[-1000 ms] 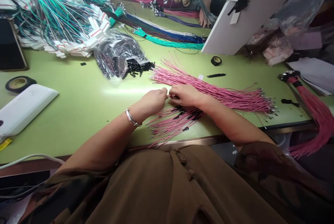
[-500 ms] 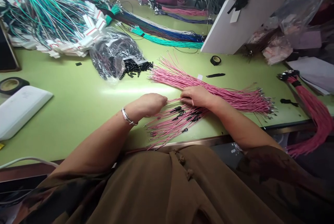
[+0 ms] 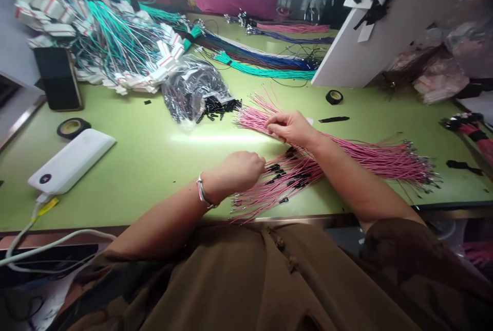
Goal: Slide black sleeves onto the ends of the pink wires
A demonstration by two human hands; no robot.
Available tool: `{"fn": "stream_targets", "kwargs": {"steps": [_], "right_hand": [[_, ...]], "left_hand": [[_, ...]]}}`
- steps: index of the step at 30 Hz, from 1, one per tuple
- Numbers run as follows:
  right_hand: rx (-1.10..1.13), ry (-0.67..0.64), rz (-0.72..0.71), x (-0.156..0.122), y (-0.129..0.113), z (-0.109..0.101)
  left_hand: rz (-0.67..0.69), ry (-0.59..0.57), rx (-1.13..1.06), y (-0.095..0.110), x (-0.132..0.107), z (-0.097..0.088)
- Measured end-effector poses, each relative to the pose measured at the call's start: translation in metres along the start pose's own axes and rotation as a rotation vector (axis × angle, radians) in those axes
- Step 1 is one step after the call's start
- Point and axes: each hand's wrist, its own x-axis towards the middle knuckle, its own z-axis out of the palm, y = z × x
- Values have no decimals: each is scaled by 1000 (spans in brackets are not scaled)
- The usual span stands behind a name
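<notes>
Head view: left hand and right hand work apart

The left hand is curled shut at the edge of the sleeved wires, a near fan of pink leads with black sleeves; whether it grips one is hard to tell. The right hand sits farther out, fingertips pinched on the pink wires spread across the green table. Beyond lie a bag of black sleeves and a tape roll.

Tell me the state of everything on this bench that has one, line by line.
Left hand, curled shut beside the sleeved pink wires.
Right hand, pinching the unsleeved pink wires.
Plastic bag, open, black sleeves spilling.
Power bank, cable plugged in.
Tape roll, lying flat.
</notes>
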Motion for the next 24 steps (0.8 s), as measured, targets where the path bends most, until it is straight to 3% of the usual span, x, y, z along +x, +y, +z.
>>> {"fn": "stream_targets", "kwargs": {"steps": [3,5,8,11,14,18,24], "right_hand": [[-119,-35,-14,13,7,27],[-163,4,-40,15,17,42],[-135,76,-82,13,30,53],[-33,96,-77,11,34,54],[94,45,-28,13,32,52],[134,24,1,15,31,50],[82,21,-21,12,28,47]], "left_hand": [[52,-83,-56,8,-5,-9],[-34,-69,-102,-4,-4,-16],[-301,-20,-170,-55,0,-22],[-569,247,-93,-118,2,-13],[-617,328,-40,-157,5,8],[-650,382,-58,-171,11,25],[-647,389,-145,-168,16,25]]}}
